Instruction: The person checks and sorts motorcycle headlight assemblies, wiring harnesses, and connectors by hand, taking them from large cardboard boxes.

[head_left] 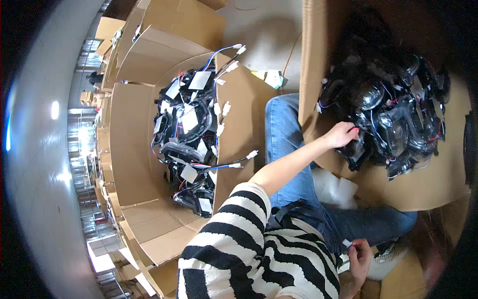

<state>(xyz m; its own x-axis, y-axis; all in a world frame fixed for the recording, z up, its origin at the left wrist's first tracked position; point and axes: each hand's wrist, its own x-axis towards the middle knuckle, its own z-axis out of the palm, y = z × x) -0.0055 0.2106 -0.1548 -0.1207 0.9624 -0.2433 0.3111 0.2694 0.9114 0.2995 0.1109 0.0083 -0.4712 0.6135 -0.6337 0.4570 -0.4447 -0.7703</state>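
Note:
My left hand (pixel 342 134) reaches across into the cardboard box on the right, fingers closed at the edge of a pile of black lamps (pixel 371 94) with clear lenses and loose wires. A thin red wire (pixel 354 129) shows at its fingertips, and one dark lamp (pixel 353 149) lies just under the hand. What else the fingers grip is hidden. Low on the right, my right hand (pixel 359 256) is near my knee, a small white piece (pixel 347 243) pinched at thumb and fingertip. It is too small to tell whether that is a connector or a label.
An open carton (pixel 132 144) on the left holds several black lamp units (pixel 189 134) with white labels; wires with white connectors (pixel 251 155) hang over its side. The right box's wall (pixel 311 60) stands upright beside my knee. White foam sheet (pixel 333 189) lies between my legs.

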